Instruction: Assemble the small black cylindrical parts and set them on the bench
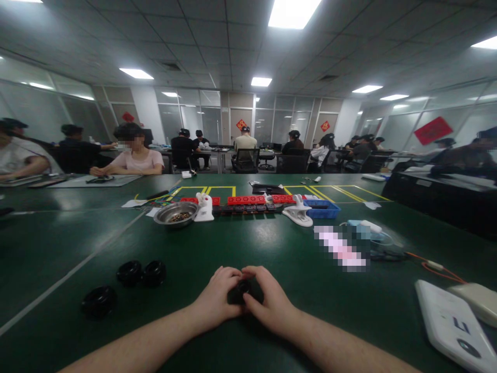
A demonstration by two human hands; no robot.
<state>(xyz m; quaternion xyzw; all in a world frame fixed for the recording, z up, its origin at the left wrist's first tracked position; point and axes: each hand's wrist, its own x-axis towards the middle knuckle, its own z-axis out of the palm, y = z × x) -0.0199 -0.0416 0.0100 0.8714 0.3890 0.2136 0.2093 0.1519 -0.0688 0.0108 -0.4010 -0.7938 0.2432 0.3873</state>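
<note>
At the front of the green table, my left hand (219,293) and my right hand (269,300) meet, fingertips nearly together. Between them is a small black round part (242,291), mostly covered by my fingers. My left fingers curl round its left side, while my right thumb and fingers close on its right. To the left lie three glossy black ring-shaped pieces: one nearer me (98,302), and two side by side, a left one (129,273) and a right one (154,273). Whether the held part is the same kind, I cannot tell.
Farther back stand a metal bowl (176,214) of small brass-coloured pieces, red trays (248,200), white clamps (297,211) and a blue bin (321,209). A white device (452,324) and cables lie right. Across the table sits a person (135,158).
</note>
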